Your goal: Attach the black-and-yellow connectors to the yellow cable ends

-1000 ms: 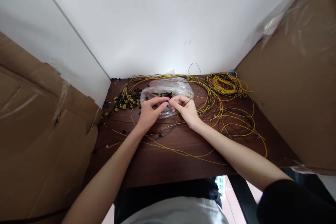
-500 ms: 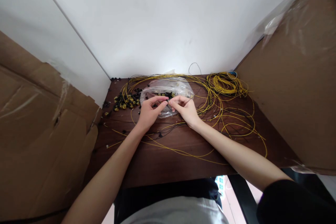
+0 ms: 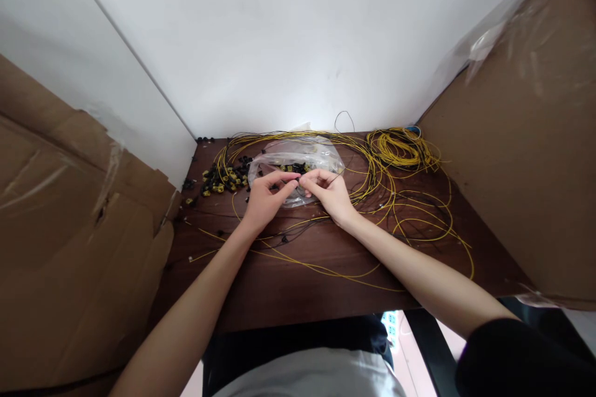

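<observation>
Over the front of a clear plastic bag (image 3: 326,147), my left hand (image 3: 269,197) and my right hand (image 3: 329,193) meet fingertip to fingertip, both in a pinch. A thin black wire (image 3: 343,167) comes out of my right hand's grip toward the back right. Whatever small piece is between my left thumb and index finger is too small to make out. Just behind the fingertips, black and yellow connectors (image 3: 289,168) lie in the bag's mouth.
Left of the bag is a pile of black and yellow connectors (image 3: 223,181). Long yellow wires (image 3: 372,167) loop behind and to the right, with a coiled bundle (image 3: 400,149) at the back right. Cardboard sheets (image 3: 521,136) flank the brown table (image 3: 298,304); a white wall stands behind.
Both hands stay nearly in place; the fingertips have drawn very slightly closer together. Wires and connectors lie as before.
</observation>
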Demonstrator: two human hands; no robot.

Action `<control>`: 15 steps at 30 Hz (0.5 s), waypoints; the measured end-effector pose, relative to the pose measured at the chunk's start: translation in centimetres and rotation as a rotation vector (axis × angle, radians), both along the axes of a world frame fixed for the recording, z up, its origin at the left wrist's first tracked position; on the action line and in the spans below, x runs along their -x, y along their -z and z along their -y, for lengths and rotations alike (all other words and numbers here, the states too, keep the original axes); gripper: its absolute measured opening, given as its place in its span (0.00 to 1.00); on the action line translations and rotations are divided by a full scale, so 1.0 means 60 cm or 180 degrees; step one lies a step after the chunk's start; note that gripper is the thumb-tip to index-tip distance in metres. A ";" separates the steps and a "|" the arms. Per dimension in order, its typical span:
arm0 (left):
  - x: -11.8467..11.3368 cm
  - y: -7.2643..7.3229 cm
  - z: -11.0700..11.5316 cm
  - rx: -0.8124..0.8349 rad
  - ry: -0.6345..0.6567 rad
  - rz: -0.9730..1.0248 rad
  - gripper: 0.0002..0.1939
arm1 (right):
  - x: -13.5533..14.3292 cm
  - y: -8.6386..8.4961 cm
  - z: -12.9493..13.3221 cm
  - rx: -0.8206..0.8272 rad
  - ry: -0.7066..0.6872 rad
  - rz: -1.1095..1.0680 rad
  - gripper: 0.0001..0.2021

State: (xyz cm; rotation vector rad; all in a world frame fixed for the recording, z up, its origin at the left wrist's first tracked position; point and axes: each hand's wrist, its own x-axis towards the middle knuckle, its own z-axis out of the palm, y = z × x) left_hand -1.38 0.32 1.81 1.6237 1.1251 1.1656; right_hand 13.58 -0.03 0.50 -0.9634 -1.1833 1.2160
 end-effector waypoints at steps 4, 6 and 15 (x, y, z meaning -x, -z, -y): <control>0.001 -0.001 0.000 -0.0049 0.0005 0.0006 0.12 | 0.000 -0.001 0.001 0.0008 -0.0011 0.0009 0.11; 0.001 0.000 -0.001 -0.0075 0.0025 0.0008 0.11 | 0.000 -0.001 0.002 0.0009 -0.0015 0.0005 0.11; 0.002 0.002 -0.002 -0.0198 0.0089 -0.0069 0.11 | -0.001 0.000 0.001 0.0007 -0.0019 0.0072 0.11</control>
